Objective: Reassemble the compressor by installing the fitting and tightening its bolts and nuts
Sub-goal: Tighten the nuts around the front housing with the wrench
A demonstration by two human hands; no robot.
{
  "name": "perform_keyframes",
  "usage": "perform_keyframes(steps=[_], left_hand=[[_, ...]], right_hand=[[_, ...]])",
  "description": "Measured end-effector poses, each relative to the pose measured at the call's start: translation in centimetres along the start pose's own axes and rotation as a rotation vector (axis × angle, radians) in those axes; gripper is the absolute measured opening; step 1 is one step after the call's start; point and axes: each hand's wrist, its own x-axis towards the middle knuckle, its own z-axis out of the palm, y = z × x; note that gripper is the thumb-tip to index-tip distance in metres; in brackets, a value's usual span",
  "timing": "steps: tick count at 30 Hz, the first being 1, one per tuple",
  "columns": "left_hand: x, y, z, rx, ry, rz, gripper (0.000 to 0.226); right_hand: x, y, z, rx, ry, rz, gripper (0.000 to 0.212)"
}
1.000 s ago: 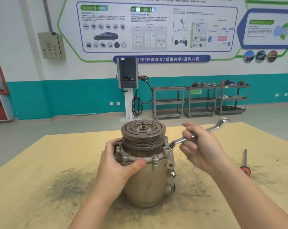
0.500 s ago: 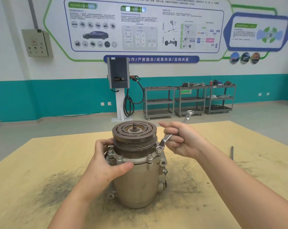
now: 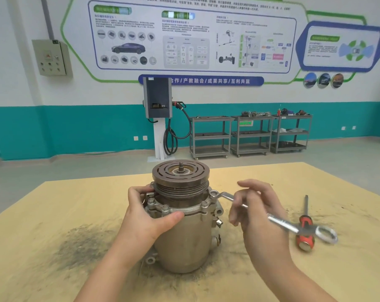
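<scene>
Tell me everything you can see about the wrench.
The wrench is a long, shiny, silver metal bar with a ring at each end. One ring sits over a bolt on the compressor flange, right of the pulley. The bar slants out toward the lower right, its free ring hanging above the table near a red-handled screwdriver. The right hand holds the shaft with loosely curled fingers.
</scene>
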Motion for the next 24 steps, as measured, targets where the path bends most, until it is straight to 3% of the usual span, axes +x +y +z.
perform_keyframes(steps=[3, 4, 6, 10, 13, 24], left_hand=[[-0.1, 0.1, 0.0, -0.025, 0.011, -0.001, 0.071], [-0.1, 0.1, -0.1, -0.027, 0.011, -0.002, 0.073], [-0.1, 0.0, -0.1, -0.022, 0.009, 0.001, 0.073], [0.0, -0.3, -0.1, -0.021, 0.003, 0.006, 0.071], [0.1, -0.3, -0.2, -0.021, -0.007, 0.007, 0.072], [-0.1, -0.2, -0.1, 0.014, 0.0, -0.012, 0.069]], right_hand=[[-1.2, -0.6, 1.2, -0.398, -0.161, -0.303, 0.009], [-1.1, -0.9, 1.4, -0.466, -0.187, -0.364, 0.011], [-0.1, -1.9, 1.7, -0.377, -0.138, -0.358, 0.012], [3.7, -2.9, 0.8, -0.064, 0.108, 0.006, 0.014], [6.0, -1.2, 0.1, 0.124, 0.168, 0.302, 0.014], [8.5, 1.8, 0.2, 0.433, -0.03, 0.722, 0.018]])
